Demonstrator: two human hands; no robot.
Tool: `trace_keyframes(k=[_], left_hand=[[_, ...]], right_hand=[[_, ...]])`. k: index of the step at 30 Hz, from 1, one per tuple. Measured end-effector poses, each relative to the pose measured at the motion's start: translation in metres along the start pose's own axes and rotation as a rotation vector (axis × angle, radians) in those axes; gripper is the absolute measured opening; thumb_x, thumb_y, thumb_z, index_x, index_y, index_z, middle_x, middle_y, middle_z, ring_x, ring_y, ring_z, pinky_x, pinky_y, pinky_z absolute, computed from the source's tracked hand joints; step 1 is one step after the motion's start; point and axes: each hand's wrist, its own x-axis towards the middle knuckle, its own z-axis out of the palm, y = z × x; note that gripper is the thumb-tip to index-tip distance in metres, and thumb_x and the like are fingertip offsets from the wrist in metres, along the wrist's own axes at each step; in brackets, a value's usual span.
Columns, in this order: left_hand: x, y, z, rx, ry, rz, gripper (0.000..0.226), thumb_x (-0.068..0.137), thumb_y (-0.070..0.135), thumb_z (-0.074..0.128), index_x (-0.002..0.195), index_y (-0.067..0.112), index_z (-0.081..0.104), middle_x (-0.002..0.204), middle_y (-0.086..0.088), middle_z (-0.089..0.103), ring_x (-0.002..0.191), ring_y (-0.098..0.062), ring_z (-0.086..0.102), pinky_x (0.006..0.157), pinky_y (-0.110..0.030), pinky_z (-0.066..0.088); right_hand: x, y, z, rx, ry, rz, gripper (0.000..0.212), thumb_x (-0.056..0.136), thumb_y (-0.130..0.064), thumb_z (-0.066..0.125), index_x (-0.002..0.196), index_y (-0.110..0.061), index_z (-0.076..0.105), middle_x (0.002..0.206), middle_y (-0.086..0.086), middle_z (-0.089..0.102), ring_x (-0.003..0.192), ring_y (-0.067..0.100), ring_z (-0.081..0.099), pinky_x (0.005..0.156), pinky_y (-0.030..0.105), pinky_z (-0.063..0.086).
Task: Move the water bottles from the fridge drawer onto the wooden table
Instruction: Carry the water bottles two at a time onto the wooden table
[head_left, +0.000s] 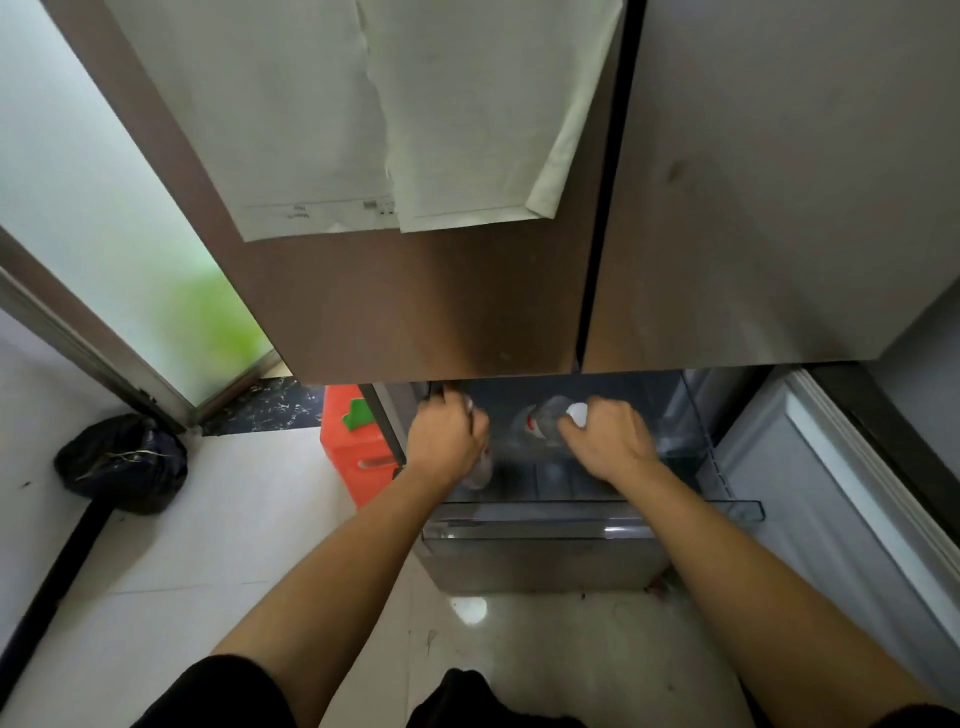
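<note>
Two water bottles counted, both inside the pulled-out fridge drawer (571, 519). Left bottle (480, 467) upright at the drawer's left end, clear with a red label, mostly hidden under the left hand (447, 436), fingers curled around its top. Right bottle (548, 421) tilted on its side, white cap toward the right, red band on the neck, gripped near the cap by the right hand (608, 441). Both hands closed on their bottles, forearms reaching down from the bottom of the view. Two closed fridge doors (727, 208) overhanging the drawer and hiding its back part. Two sheets of paper (363, 119) stuck on the left door. One orange container (353, 447) just left of the drawer. One black bag (124, 462) on the floor, well apart to the left.
</note>
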Motion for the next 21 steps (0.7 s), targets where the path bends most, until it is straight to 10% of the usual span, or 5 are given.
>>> trace_keyframes(k=[7,21], left_hand=[[-0.021,-0.001,0.017,0.012,-0.048,0.094,0.042,0.089,0.043,0.058,0.121,0.016,0.052,0.112,-0.008,0.052,0.100,-0.025,0.051,0.081,-0.041,0.051],[-0.009,-0.025,0.023,-0.603,-0.272,-0.316,0.058,0.075,0.025,0.082,0.121,0.019,0.048,0.105,0.002,0.065,0.095,-0.016,0.064,0.085,-0.032,0.052]], right_hand=[[0.004,0.005,0.009,0.083,-0.025,0.004,0.055,0.077,-0.061,0.058,0.108,-0.016,0.053,0.099,0.005,0.054,0.081,0.024,0.054,0.064,0.031,0.041],[0.011,-0.003,0.059,0.736,-0.227,0.183,0.088,0.047,-0.046,0.082,0.130,-0.038,0.050,0.110,-0.010,0.067,0.103,0.011,0.064,0.079,0.022,0.050]])
